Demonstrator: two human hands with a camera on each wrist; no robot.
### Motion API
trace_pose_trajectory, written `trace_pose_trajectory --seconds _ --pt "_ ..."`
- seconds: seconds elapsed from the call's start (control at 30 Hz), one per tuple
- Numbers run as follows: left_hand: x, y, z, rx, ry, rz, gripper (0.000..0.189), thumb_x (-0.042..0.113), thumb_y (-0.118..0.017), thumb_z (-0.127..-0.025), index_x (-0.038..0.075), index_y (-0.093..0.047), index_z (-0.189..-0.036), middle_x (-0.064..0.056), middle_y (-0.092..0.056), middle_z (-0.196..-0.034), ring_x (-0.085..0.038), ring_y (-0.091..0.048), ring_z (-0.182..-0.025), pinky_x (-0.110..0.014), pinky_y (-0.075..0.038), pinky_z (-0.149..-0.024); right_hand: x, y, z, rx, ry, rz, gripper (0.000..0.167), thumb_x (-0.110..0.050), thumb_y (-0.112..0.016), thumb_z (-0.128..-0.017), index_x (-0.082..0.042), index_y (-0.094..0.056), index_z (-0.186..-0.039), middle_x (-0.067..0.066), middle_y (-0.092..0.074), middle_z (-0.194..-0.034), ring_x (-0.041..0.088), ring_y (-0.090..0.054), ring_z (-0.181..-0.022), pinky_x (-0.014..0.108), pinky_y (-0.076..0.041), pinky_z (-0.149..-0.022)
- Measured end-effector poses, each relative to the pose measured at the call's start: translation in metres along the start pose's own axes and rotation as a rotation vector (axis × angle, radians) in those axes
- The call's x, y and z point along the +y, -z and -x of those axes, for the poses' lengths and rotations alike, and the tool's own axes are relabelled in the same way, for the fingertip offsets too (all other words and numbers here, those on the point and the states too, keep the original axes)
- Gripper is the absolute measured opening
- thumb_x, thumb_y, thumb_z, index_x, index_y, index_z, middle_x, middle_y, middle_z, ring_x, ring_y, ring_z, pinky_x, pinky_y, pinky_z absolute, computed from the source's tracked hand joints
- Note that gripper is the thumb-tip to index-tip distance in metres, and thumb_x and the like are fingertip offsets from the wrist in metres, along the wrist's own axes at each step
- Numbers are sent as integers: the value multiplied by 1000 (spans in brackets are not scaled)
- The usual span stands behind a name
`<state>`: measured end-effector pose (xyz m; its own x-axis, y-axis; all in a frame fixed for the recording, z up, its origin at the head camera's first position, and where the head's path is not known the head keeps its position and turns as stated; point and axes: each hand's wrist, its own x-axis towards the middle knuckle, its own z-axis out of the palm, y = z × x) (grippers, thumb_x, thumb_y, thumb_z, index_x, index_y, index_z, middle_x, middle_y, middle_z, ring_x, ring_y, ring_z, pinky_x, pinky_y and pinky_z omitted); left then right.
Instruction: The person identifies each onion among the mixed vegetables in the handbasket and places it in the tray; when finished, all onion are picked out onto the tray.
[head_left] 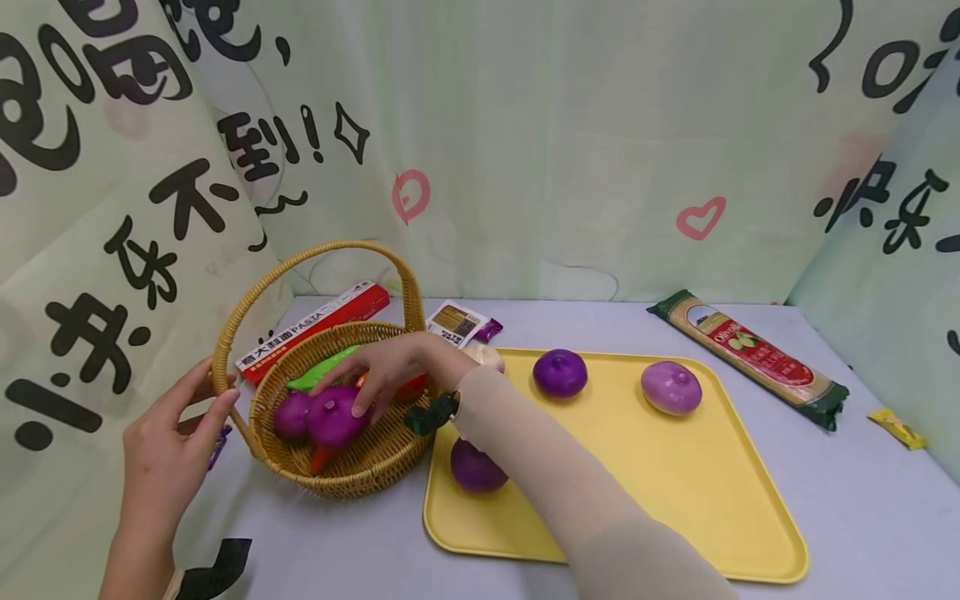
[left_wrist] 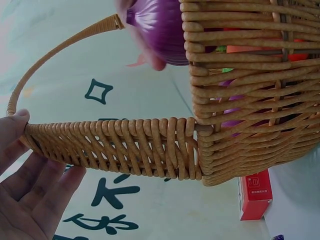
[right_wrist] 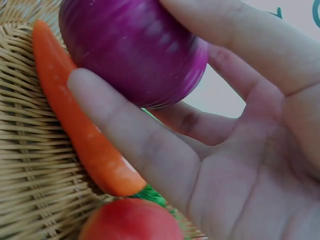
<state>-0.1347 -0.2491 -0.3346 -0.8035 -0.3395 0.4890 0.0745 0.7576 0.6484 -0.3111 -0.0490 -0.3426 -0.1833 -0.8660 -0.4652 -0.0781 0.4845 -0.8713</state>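
Note:
A wicker basket point(head_left: 352, 485) with a tall arched handle point(head_left: 258, 293) stands at the left of the table. My left hand point(head_left: 167, 446) grips the handle's left side between thumb and fingers. Over the basket, my right hand point(head_left: 393, 367) holds a purple onion point(head_left: 337, 419) with thumb and fingers. Inside lie another purple onion point(head_left: 292, 415), an orange carrot point(right_wrist: 87, 130), a red round item point(right_wrist: 132, 220) and something green point(head_left: 324, 368), partly hidden by the hand. In the left wrist view, the held onion point(left_wrist: 159, 32) shows above the basket's rim.
Right of the basket, a yellow tray point(head_left: 637, 492) carries several onions, among them a dark purple onion point(head_left: 560, 373) and a lighter onion point(head_left: 671, 387). A red pasta box point(head_left: 315, 329) lies behind the basket. Noodle pack point(head_left: 750, 358) and yellow sachet point(head_left: 897, 427) lie at right.

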Motion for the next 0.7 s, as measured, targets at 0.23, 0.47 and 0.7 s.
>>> trace_pose_trajectory --seconds 0.23,0.47,0.7 --pt "0 -1 0 -4 -9 7 47 22 -66 -88 21 -55 -134 -15 -68 -112 27 -38 -88 8 -34 -68 -4 7 20 86 60 -16 59 -5 -70 -82 -26 -52 -135 1 -44 -131 20 -55 -113 51 -49 -95" --pt "-1 -1 -1 -8 -5 5 47 24 -66 -88 22 -54 -134 -15 -68 -113 28 -37 -88 8 -34 -68 -7 14 41 138 122 39 60 -7 -67 -85 -25 -47 -139 1 -42 -136 19 -56 -113 40 -55 -88" --pt "-3 -1 0 -6 -3 10 47 23 -66 -88 23 -54 -134 -14 -68 -114 28 -38 -88 8 -34 -68 -8 19 59 200 152 102 61 -9 -68 -85 -27 -47 -139 -1 -46 -132 19 -56 -111 41 -55 -87"
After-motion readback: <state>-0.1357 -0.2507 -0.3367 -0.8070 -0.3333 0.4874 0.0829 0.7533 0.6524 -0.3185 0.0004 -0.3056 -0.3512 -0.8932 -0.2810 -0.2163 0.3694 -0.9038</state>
